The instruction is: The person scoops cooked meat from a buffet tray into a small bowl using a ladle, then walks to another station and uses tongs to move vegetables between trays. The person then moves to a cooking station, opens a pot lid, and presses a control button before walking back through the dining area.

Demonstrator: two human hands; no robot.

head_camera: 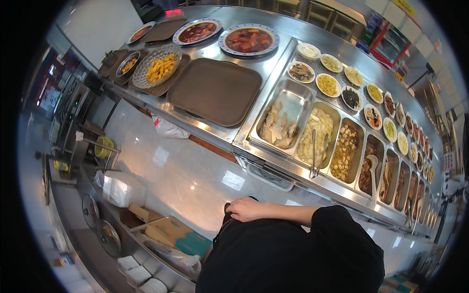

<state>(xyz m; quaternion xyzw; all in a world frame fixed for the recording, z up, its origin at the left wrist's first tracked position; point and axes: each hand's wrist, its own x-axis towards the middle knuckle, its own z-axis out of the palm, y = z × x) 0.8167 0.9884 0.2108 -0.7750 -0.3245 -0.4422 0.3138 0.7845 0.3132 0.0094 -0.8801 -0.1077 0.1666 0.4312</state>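
My right hand (243,209) lies across the front of my black clothing (285,252), the fingers curled over a dark edge at the left. What is under those fingers is hidden. My left hand is out of view. Before me stands a steel serving counter (205,126). A large brown tray (216,91) rests on it, beside a steel pan of pale meat pieces (278,126). To the right is a pan of cooked cabbage (315,135) with metal tongs (314,154), then a pan of diced tofu (344,152). A ladle (373,172) leans in a further pan.
Small plates of food (328,85) fill the counter's far right. Patterned platters (249,39) and a glass bowl of yellow food (159,67) stand at the back left. Behind, a lower counter holds stacked white dishes (137,274); cardboard boxes (176,234) sit nearby.
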